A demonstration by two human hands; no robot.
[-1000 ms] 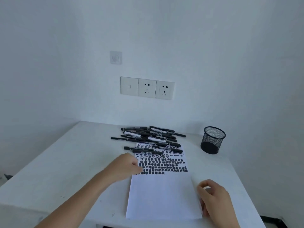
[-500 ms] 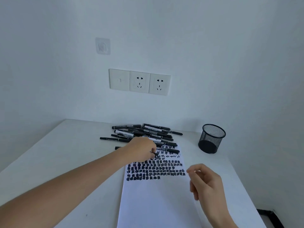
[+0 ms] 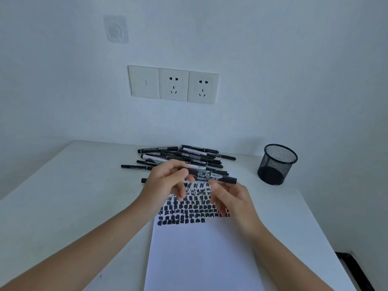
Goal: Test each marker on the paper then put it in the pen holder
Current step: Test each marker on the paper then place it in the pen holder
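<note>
The left hand (image 3: 165, 185) pinches a black marker (image 3: 210, 176) between thumb and fingertips, holding it level above the scribbled top of the paper (image 3: 199, 248). The right hand (image 3: 235, 202) curls loosely just under its 3 o'clock end; I cannot tell whether it touches. A pile of markers (image 3: 184, 156) lies at the paper's 12 o'clock and the mesh pen holder (image 3: 277, 164) at 2 o'clock on the tabletop (image 3: 63, 196).

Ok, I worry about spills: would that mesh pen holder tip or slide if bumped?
The pen holder is open wire mesh and looks empty, so probably light; it may slide on the smooth table. It looks wider at the rim than the base, so a high knock could tip it.
</note>
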